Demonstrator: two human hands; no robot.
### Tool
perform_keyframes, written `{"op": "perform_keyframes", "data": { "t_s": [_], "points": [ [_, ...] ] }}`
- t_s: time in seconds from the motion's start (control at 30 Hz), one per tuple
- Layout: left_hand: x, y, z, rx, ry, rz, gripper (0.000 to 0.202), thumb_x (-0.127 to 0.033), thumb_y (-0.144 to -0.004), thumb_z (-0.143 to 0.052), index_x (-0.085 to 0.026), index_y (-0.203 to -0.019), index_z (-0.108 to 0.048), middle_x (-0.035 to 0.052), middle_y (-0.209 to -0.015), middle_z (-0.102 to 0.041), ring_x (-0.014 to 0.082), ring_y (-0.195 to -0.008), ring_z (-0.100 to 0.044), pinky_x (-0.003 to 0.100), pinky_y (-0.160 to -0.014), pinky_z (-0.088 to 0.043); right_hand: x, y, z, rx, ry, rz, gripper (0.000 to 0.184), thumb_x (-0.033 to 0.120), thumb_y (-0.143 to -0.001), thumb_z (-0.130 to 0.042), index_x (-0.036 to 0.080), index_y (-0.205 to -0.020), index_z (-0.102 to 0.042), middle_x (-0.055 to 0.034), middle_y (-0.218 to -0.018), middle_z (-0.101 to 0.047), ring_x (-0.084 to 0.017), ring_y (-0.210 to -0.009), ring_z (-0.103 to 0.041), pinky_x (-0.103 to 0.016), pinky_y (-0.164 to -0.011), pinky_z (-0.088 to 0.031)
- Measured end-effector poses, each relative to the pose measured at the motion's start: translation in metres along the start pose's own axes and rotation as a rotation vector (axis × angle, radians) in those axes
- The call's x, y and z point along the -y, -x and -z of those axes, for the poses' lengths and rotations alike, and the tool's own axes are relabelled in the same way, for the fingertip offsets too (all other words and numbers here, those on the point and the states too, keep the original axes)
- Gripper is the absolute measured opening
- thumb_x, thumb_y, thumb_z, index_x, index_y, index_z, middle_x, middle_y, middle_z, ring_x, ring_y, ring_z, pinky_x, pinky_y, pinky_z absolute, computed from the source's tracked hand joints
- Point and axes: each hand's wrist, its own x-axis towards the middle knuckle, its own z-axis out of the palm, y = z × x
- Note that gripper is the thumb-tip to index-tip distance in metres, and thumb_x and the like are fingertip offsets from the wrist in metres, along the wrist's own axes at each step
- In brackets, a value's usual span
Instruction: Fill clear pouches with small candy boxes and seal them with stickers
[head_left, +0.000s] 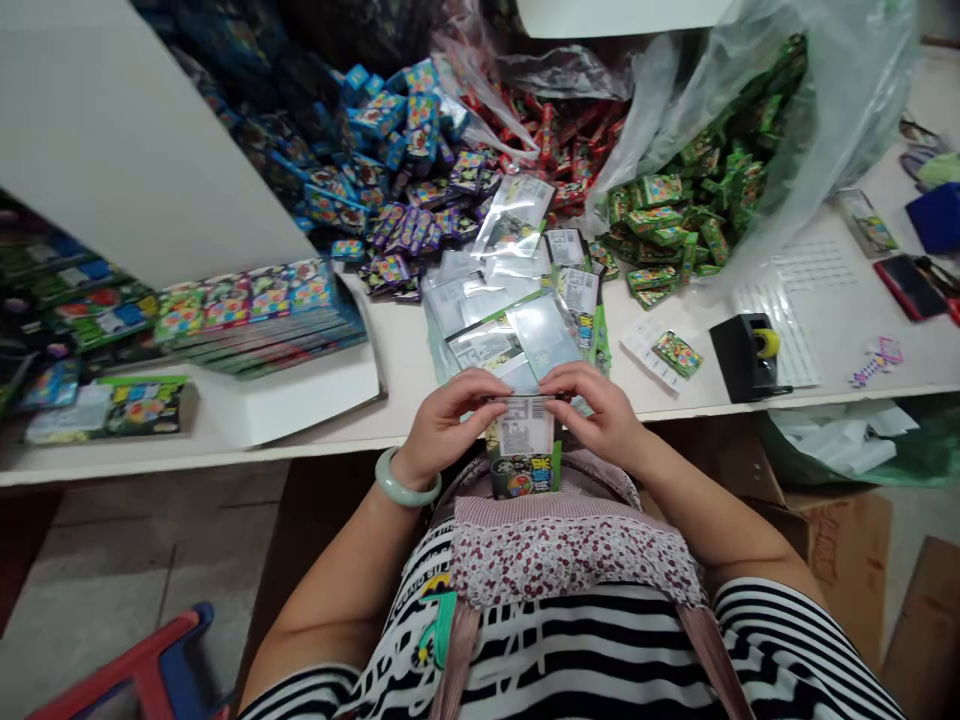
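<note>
Between my two hands, at the table's front edge, is a flat printed packaging sleeve (523, 440) with a barcode and a clear plastic look. My left hand (461, 412) pinches its top left corner between thumb and fingers. The top right corner is pinched the same way by my right hand (596, 410). Just beyond my fingertips lies a loose pile of similar flat sleeves (480, 345), some clear and some printed. Small purple boxes (420, 228) are heaped behind that pile.
Blue boxes (390, 120), red boxes (574, 150) and green boxes (664, 215) fill the back in plastic bags. An open white carton (330, 405) holds stacked packs (259, 310) at left. Right are a tape dispenser (739, 360), a single green box (677, 353) and a phone (909, 287).
</note>
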Motion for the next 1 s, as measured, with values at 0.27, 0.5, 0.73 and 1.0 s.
{"op": "perform_keyframes", "data": {
  "t_s": [0.27,0.5,0.73,1.0],
  "points": [
    [0.010,-0.010,0.000,-0.065,-0.111,0.006,0.009,-0.018,-0.079,-0.073,-0.025,-0.084,-0.073,-0.0002,-0.080,-0.071,0.0164,-0.078,-0.065,0.030,-0.070,-0.054,-0.016,-0.003,0.017,0.105,-0.206,-0.158,0.017,0.030,-0.093,-0.058,0.020,-0.107,-0.061,-0.0081,-0.116,-0.067,-0.017,-0.109,-0.062,-0.029,-0.087,-0.053],
    [0.020,-0.019,-0.003,-0.202,-0.124,0.099,0.012,-0.020,-0.073,-0.076,-0.030,-0.078,-0.071,-0.0020,-0.080,-0.071,0.0194,-0.079,-0.065,0.034,-0.067,-0.054,-0.111,0.031,0.127,-0.185,0.652,-0.812,0.030,0.022,-0.094,-0.052,0.009,-0.118,-0.064,-0.0190,-0.124,-0.063,-0.028,-0.119,-0.055,-0.040,-0.107,-0.038],
    [0.019,-0.029,-0.011,-0.151,-0.169,0.126,0.009,-0.024,-0.074,-0.076,-0.029,-0.079,-0.070,-0.0017,-0.082,-0.072,0.0201,-0.080,-0.066,0.034,-0.068,-0.056,-0.131,0.044,0.134,0.061,0.743,-0.911,0.042,0.034,-0.086,-0.069,0.013,-0.121,-0.063,-0.0150,-0.124,-0.063,-0.031,-0.116,-0.052,-0.040,-0.100,-0.040],
    [0.021,-0.033,-0.014,-0.150,-0.153,0.138,0.011,-0.023,-0.072,-0.077,-0.029,-0.078,-0.070,-0.0014,-0.081,-0.071,0.0194,-0.079,-0.065,0.034,-0.068,-0.055,-0.139,0.023,0.141,0.101,0.718,-0.823,0.028,0.032,-0.093,-0.058,0.016,-0.113,-0.071,-0.0130,-0.119,-0.067,-0.026,-0.112,-0.057,-0.034,-0.095,-0.041]
  ]
}}
